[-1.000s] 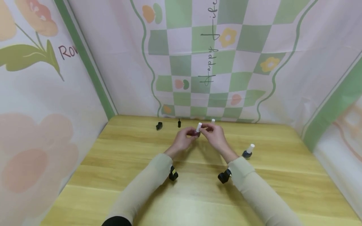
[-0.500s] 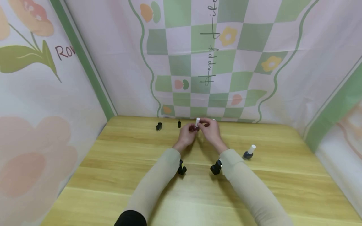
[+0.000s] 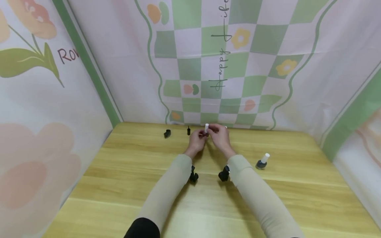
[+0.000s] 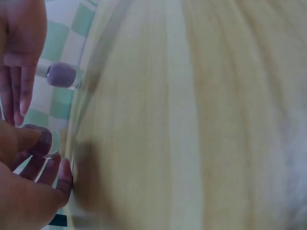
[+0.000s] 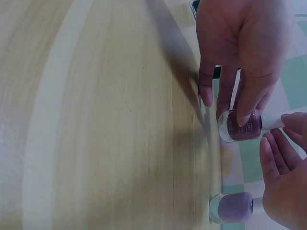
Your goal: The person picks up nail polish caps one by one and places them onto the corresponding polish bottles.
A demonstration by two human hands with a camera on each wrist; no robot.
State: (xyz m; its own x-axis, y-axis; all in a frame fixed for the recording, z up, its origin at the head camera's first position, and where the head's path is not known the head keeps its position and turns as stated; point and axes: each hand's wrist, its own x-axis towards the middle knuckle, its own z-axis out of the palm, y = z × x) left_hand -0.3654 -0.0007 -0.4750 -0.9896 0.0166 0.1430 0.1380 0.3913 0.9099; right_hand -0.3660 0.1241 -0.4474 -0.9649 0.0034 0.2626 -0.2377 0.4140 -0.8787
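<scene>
In the head view my left hand [image 3: 197,141] and right hand [image 3: 219,137] meet near the table's back edge. Between them is a nail polish bottle with dark reddish-purple polish [image 5: 243,126] and a white cap [image 3: 206,127]. The left hand [image 4: 29,177] grips the glass body between thumb and fingers. At the cap, the thumb and fingers of the right hand [image 5: 288,187] pinch its white side. Beside them stands a lilac nail polish bottle [image 5: 234,208], upright; the right hand mostly covers it in the head view.
A dark blue nail polish bottle [image 3: 261,164] with a white cap stands to the right on the wooden table [image 3: 190,205]. Left of the hands are a slim black item [image 3: 189,131] with a thin tip and a small black object [image 3: 167,133]. A patterned cloth [image 3: 190,69] hangs behind.
Both hands have moved forward and slightly left with the bottle, toward the table's back edge, and sit lower over it. Their hold on body and cap looks the same.
</scene>
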